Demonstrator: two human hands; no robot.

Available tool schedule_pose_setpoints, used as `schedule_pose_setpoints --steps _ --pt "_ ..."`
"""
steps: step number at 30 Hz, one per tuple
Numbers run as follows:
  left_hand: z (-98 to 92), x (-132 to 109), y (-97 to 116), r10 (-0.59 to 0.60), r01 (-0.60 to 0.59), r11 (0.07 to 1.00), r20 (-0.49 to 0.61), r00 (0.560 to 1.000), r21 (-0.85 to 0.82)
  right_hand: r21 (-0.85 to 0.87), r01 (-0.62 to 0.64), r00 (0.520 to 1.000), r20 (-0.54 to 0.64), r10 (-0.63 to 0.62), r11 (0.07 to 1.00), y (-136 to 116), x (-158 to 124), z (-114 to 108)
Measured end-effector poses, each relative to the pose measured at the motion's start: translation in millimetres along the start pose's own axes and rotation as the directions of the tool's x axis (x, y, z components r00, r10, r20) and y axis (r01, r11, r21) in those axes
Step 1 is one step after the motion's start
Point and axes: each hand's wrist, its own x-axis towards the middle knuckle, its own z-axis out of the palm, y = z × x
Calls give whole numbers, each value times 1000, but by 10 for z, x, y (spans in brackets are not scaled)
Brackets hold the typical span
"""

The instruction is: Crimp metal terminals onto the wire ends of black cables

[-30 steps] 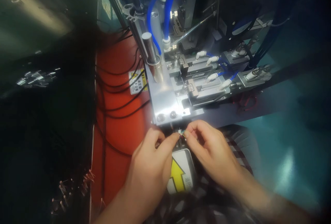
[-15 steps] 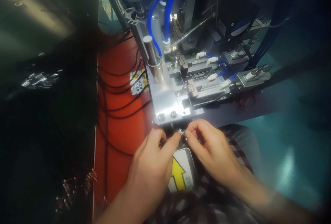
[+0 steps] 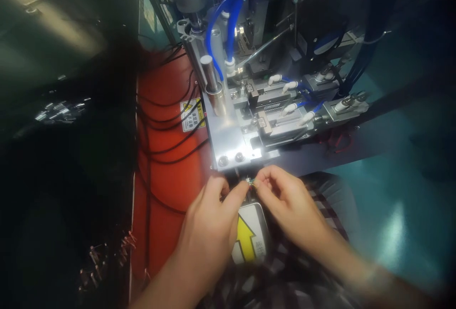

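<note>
The left hand and right hand pinch a tiny wired piece beside machinery.

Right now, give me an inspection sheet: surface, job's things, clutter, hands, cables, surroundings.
Surface: red panel beside silver machine plate.
Job's things: small white part with thin wires; finer detail too small to tell.
Clutter: shiny metal pieces and copper-coloured pieces, picture's left.
Hands: left hand, thumb at the part, grip partly hidden; right hand pinches the wires.
Cables: black cables cross the panel; blue tubes on the machine.
Surroundings: yellow-arrow label between the hands.
</note>
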Motion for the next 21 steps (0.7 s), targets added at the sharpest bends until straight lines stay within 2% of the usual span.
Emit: schedule_pose_setpoints --steps 3,7,14,21 --pt "6 0 -9 7 -7 1000 -11 1000 -15 176 -63 998 19 61 982 53 1 0" --pt "18 1 -20 16 -17 999 -23 1000 -35 307 -133 991 28 130 942 108 -5 9" --pt "48 -16 -39 -1 -1 998 -33 999 -57 407 -265 964 132 231 874 15 52 -8" --pt "41 -33 -56 4 -7 999 -43 999 -53 419 -272 962 146 231 867 -21 101 -29"
